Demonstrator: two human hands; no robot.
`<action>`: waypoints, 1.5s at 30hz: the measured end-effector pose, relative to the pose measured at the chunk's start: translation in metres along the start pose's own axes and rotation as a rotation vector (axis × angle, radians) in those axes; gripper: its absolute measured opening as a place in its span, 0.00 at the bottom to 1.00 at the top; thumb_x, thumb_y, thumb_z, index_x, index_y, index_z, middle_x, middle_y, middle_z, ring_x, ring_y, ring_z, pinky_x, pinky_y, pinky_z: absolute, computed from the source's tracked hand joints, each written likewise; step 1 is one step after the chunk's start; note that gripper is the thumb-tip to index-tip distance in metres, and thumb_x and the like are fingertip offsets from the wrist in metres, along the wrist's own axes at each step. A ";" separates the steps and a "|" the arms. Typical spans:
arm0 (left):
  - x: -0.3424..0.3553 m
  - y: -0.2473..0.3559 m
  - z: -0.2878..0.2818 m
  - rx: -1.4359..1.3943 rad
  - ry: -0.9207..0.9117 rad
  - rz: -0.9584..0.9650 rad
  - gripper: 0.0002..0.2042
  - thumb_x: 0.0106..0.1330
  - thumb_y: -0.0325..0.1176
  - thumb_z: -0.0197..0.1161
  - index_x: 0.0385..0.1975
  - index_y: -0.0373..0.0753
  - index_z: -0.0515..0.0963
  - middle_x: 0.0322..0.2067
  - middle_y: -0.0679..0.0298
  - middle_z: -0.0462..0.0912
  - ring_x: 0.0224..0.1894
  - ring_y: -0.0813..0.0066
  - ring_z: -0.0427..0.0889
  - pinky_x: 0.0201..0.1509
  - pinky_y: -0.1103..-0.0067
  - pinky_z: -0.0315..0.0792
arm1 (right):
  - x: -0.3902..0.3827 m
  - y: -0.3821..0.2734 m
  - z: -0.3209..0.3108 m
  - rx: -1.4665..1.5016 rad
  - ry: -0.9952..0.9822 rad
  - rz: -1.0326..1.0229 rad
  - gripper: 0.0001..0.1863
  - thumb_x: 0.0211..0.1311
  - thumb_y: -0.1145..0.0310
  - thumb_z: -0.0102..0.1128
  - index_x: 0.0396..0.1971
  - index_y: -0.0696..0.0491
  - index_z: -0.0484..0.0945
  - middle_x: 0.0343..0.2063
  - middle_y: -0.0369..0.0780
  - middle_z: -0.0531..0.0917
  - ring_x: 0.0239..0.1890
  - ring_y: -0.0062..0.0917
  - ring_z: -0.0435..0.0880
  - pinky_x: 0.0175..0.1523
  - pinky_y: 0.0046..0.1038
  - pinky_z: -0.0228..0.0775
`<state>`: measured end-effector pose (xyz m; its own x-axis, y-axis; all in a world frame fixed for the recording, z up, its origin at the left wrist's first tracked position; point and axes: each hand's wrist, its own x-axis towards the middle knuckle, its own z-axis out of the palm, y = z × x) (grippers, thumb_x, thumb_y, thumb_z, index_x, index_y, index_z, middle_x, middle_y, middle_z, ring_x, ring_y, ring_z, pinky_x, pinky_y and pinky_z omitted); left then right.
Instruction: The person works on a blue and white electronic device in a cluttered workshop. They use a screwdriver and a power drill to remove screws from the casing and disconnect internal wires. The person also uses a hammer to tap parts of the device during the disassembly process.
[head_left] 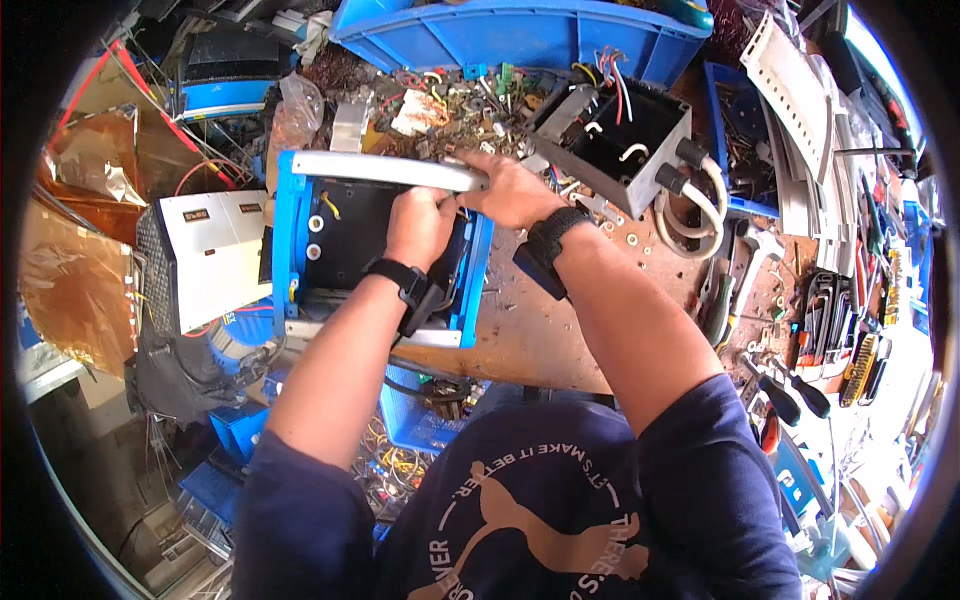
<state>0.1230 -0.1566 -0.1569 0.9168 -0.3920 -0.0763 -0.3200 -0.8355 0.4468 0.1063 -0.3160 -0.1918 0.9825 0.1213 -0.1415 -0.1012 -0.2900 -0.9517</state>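
Observation:
An open blue casing frame (284,225) with a silver bar (385,169) along its far side stands on the workbench, left of centre. Dark panelling, two white round fittings and a short yellow wire show inside it. My left hand (418,228) reaches into the frame near its far right corner, fingers curled closed; whatever they pinch is hidden. Around that same corner, at the end of the silver bar, my right hand (515,195) is closed, its fingers reaching over the far side and its thumb close to my left hand.
Beyond the frame lie loose small parts and a large blue bin (520,45). A grey metal box (610,175) with wires and looped hoses stands to the right. Further right are an adjustable wrench (755,265), screwdrivers (785,390) and hex keys (828,320). A white panelled unit (212,260) sits left.

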 end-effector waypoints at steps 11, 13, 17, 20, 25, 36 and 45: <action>0.001 0.002 0.002 -0.122 0.011 -0.059 0.10 0.61 0.32 0.62 0.34 0.30 0.81 0.23 0.55 0.84 0.24 0.75 0.81 0.30 0.75 0.73 | 0.011 -0.012 -0.021 0.063 -0.120 0.057 0.30 0.44 0.63 0.69 0.51 0.58 0.76 0.41 0.50 0.83 0.43 0.32 0.82 0.51 0.29 0.71; -0.001 -0.002 0.006 -0.162 0.011 -0.059 0.11 0.62 0.33 0.61 0.33 0.30 0.81 0.22 0.57 0.84 0.23 0.76 0.80 0.28 0.76 0.72 | 0.009 -0.008 -0.017 0.093 -0.077 0.016 0.27 0.44 0.66 0.68 0.48 0.58 0.78 0.39 0.49 0.84 0.42 0.31 0.83 0.50 0.28 0.72; -0.001 -0.016 0.013 -0.165 0.029 -0.082 0.12 0.63 0.35 0.60 0.31 0.31 0.82 0.19 0.61 0.82 0.20 0.80 0.78 0.25 0.79 0.70 | 0.006 -0.008 -0.010 0.118 0.024 -0.011 0.26 0.40 0.67 0.68 0.45 0.58 0.80 0.37 0.52 0.83 0.40 0.36 0.84 0.50 0.30 0.73; 0.001 -0.017 0.008 -0.183 -0.001 -0.068 0.11 0.64 0.35 0.60 0.30 0.33 0.83 0.18 0.63 0.81 0.19 0.81 0.77 0.24 0.80 0.70 | 0.011 -0.005 -0.014 0.059 -0.011 -0.044 0.25 0.40 0.66 0.69 0.44 0.57 0.81 0.36 0.52 0.83 0.40 0.37 0.84 0.50 0.31 0.73; 0.001 -0.004 0.001 -0.225 -0.039 -0.114 0.07 0.59 0.30 0.60 0.30 0.34 0.81 0.27 0.48 0.81 0.32 0.51 0.82 0.37 0.67 0.74 | 0.013 -0.008 -0.018 -0.035 -0.055 -0.031 0.23 0.42 0.68 0.70 0.43 0.58 0.81 0.38 0.50 0.83 0.42 0.35 0.84 0.50 0.31 0.72; 0.000 0.001 -0.006 -0.329 -0.081 -0.192 0.09 0.61 0.31 0.60 0.31 0.32 0.81 0.20 0.54 0.81 0.19 0.68 0.81 0.26 0.73 0.75 | 0.009 -0.005 -0.015 -0.026 -0.013 -0.089 0.25 0.44 0.69 0.69 0.46 0.58 0.79 0.42 0.49 0.82 0.45 0.38 0.82 0.53 0.31 0.71; -0.064 0.032 -0.145 -0.487 -0.038 -0.104 0.11 0.59 0.31 0.67 0.39 0.34 0.80 0.26 0.64 0.82 0.28 0.79 0.79 0.34 0.80 0.74 | -0.049 -0.029 0.001 -0.497 0.309 -0.353 0.13 0.51 0.69 0.65 0.37 0.56 0.80 0.34 0.44 0.80 0.41 0.40 0.77 0.47 0.37 0.70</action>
<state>0.0889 -0.1023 -0.0088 0.9258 -0.3375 -0.1705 -0.0709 -0.5977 0.7986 0.0606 -0.3126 -0.1576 0.9504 0.0341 0.3092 0.2453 -0.6934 -0.6775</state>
